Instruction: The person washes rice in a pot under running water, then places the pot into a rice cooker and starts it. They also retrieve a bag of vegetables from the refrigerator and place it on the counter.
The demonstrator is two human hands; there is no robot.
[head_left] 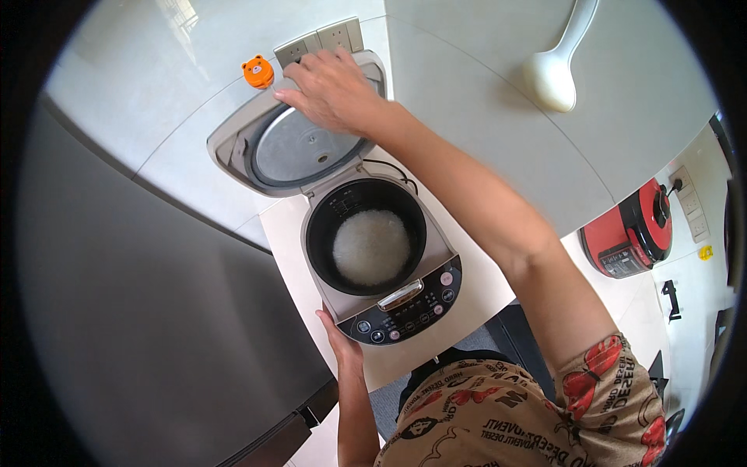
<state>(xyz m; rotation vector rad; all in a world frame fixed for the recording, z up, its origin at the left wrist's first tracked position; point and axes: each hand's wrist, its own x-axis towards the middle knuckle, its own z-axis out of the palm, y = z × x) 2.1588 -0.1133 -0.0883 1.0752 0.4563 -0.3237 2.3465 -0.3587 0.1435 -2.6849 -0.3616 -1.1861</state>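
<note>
A rice cooker (pixel 382 300) stands before me with its lid (pixel 309 143) raised. Inside the black inner pot (pixel 318 233), rice (pixel 370 248) lies in cloudy water. Its front carries a dark control panel with buttons and a shiny latch (pixel 400 295). My right hand (pixel 332 90) reaches across to the lid's far rim, fingers bent over it, thumb on the near side. Low at the cooker's front left side is my left hand (pixel 341 344), its thumb against the housing and the other fingers mostly hidden.
Behind the lid are wall sockets (pixel 319 42) and an orange bear-shaped clip (pixel 258 72). A white ladle or rice spoon (pixel 554 76) hangs on the right wall. A large grey appliance panel (pixel 163 303) stands left of the pale counter (pixel 478 286). A red pressure cooker (pixel 627 233) stands farther right.
</note>
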